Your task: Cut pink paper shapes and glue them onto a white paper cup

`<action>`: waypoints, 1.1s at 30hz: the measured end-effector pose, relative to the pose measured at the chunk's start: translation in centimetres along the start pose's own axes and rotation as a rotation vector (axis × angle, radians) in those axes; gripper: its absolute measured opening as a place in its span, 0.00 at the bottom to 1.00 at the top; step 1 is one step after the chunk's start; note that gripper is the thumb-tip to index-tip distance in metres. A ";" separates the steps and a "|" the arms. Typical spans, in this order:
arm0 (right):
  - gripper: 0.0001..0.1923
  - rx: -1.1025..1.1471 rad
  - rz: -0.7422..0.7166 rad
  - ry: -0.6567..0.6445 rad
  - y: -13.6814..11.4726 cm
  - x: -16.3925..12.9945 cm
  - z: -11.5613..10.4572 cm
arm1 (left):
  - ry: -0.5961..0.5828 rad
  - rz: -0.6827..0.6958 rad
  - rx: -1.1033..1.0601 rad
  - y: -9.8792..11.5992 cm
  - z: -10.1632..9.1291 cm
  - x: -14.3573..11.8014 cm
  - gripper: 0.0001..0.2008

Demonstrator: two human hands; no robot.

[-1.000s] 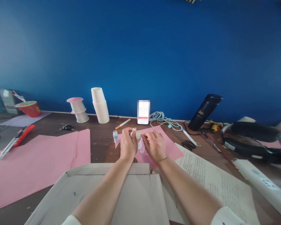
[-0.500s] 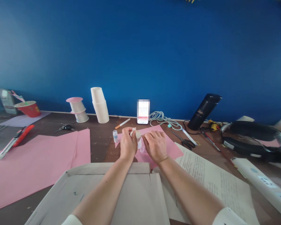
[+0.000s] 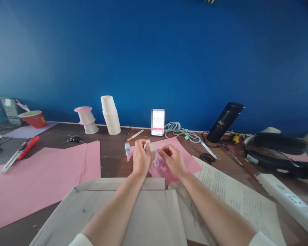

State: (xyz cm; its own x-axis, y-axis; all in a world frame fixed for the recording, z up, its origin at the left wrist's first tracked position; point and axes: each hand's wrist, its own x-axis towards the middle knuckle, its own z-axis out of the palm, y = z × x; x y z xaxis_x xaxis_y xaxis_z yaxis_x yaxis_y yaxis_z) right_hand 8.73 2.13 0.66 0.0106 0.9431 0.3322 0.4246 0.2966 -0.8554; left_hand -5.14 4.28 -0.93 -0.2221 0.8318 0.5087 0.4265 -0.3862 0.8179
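Observation:
My left hand point(image 3: 141, 159) grips a small roll of clear tape point(image 3: 152, 150) with a beige core, held upright just above a pink paper sheet point(image 3: 191, 163). My right hand point(image 3: 173, 160) is just right of the roll, thumb and forefinger pinched together on what looks like the clear tape's loose end. A small clear vial with a blue label point(image 3: 127, 149) stands on the table just left of my left hand. Both forearms reach over an open flat cardboard box point(image 3: 113, 212).
A large pink sheet point(image 3: 41, 174) and a red utility knife point(image 3: 22, 152) lie left. White paper cups point(image 3: 111, 116), a phone point(image 3: 158, 122), a cable point(image 3: 179, 131) and a black flask point(image 3: 224, 122) line the wall. Scissors point(image 3: 204, 156), printed paper point(image 3: 236, 200) and a power strip point(image 3: 290, 201) lie right.
My right hand has drawn slightly away from the roll to the right and curled its fingers into a pinch. The left hand and roll stay in place.

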 end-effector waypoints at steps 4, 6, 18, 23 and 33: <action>0.20 0.126 0.193 -0.097 -0.5 0.3 -0.3 | 0.007 0.000 0.000 0.0 0.0 0.0 0.06; 0.21 0.137 0.215 -0.140 -0.7 0.4 0.0 | 0.002 -0.003 0.006 0.0 0.0 0.0 0.06; 0.21 0.390 0.424 -0.325 -0.5 0.6 1.5 | 0.017 0.001 0.017 -0.2 0.2 0.0 0.05; 0.19 0.414 0.419 -0.350 -0.6 0.3 1.1 | 0.022 0.008 0.008 -0.2 0.2 0.0 0.06; 0.15 0.202 0.260 -0.040 -0.5 1.0 -2.9 | 0.013 -0.014 -0.019 0.0 0.0 0.0 0.07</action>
State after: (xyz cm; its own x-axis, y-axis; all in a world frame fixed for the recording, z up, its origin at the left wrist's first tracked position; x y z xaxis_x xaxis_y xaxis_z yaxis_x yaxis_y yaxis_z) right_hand 11.10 2.45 2.58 0.0573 0.9951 0.0802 0.2245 0.0654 -0.9723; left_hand -5.09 4.28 -0.90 -0.2397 0.8318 0.5006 0.4063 -0.3824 0.8299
